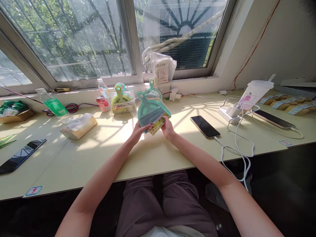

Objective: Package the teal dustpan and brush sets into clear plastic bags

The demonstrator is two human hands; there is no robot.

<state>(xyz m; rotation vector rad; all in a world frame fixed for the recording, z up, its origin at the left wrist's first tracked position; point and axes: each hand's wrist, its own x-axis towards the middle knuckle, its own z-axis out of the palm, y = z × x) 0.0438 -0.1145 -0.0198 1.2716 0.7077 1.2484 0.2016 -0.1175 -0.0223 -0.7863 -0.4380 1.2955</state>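
Between my two hands is a teal mini dustpan (150, 109) with a small brush lying in it, tilted, its handle pointing up and away. A yellow printed label card (157, 126) runs along its near edge. My left hand (140, 130) grips the lower left corner, thumb over the front. On the lower right side, my right hand (168, 127) is closed round the edge by the label. Just behind stands another teal dustpan (152, 89) in clear wrapping. To its left, a stack of wrapped dustpans (120, 100) shows a yellow-green one in front.
A soda can (103, 103), a green-labelled bottle (55, 106) and a paper packet (79, 126) stand left. On the right lie a charging phone (204, 126), a power strip (228, 116) with looping white cables, and a plastic cup (255, 93). Another phone (22, 155) lies far left.
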